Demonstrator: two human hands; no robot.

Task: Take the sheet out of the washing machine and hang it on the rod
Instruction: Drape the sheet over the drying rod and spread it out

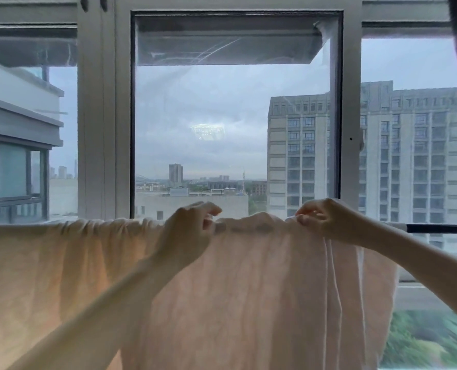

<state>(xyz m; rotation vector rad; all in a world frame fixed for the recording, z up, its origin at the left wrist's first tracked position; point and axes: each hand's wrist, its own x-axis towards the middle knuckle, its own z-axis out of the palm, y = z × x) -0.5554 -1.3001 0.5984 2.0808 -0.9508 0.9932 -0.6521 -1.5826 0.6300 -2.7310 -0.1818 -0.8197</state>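
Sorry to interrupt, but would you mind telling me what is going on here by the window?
A person is hanging a pale peach fabric sheet over a horizontal drying rod in front of a large white-framed window. The sheet is already draped across the rod, bunched in gathers toward the left. The left hand and the right hand each pinch its top edge at the rod, seemingly spreading it out. A bare, dark stretch of rod shows at right.

Both hands pinching sheet (248,289) draped over rod (439,228) (apparently), window (235,108) behind
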